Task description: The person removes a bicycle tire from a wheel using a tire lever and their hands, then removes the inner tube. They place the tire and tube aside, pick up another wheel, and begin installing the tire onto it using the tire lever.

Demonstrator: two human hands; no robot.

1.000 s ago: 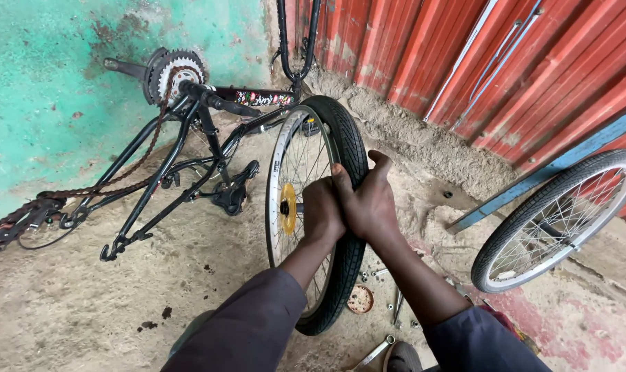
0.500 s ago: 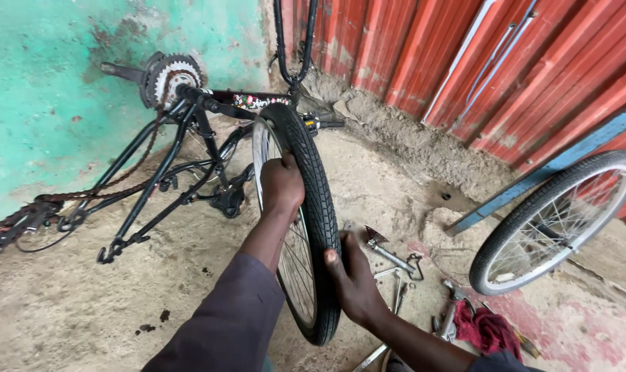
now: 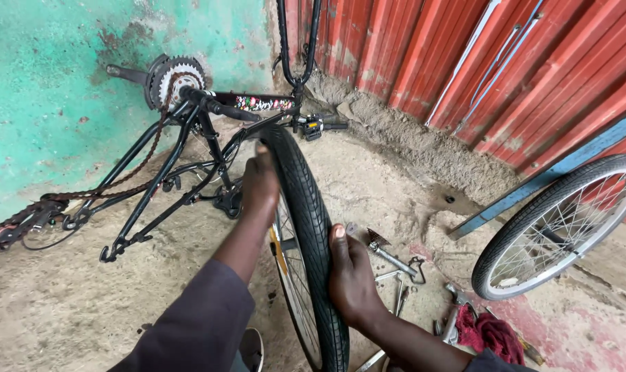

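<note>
Standing upright on the dirt floor (image 3: 85,324), the black tyre (image 3: 306,227) on its spoked wheel rose between the person's two arms, near the middle of the view. The left hand (image 3: 260,184) lay flat on the tyre's left wall near the top, fingers spread and pressing rather than closed; the right hand (image 3: 351,275) cupped the tread lower down on the right, its grip wrapped over the rubber with the thumb up. The step in hand looked like seating or checking the tyre around the rim, and any further work along it would seem to call for turning the wheel while both palms stayed on the tread. Two wheels showed: the held one and a second wheel (image 3: 561,227) leaning near the red corrugated wall (image 3: 465,62), well apart. One black bicycle frame (image 3: 168,172) lay upside down by the green wall (image 3: 44,103). Several metal tools (image 3: 396,265) and one red rag (image 3: 489,334) lay beside the right hand.
</note>
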